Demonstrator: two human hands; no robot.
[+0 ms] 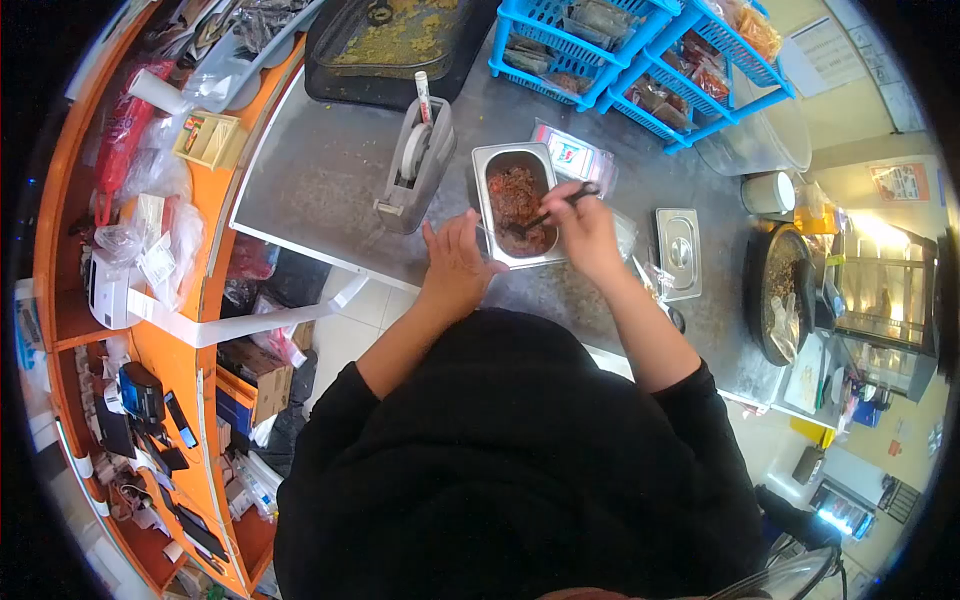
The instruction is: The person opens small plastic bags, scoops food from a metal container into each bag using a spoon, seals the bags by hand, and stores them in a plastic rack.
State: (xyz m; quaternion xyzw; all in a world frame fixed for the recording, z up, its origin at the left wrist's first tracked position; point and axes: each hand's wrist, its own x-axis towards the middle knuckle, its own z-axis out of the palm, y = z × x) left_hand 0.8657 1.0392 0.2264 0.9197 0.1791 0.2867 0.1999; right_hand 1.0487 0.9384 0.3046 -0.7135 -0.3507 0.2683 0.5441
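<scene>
A rectangular steel food pan stands on the metal worktop, holding a dark reddish-brown chunky sauce. My right hand is closed around the handle of a black spoon, whose lower end dips into the sauce near the pan's front. My left hand lies at the pan's near left corner, fingers stretched out and touching or very close to its rim. To the right of the pan lies a steel lid with a small handle.
A grey tape dispenser stands left of the pan. Behind are a dark tray with yellowish crumbs and blue stacked baskets of packets. A large round black pan sits at right. An orange counter borders the left.
</scene>
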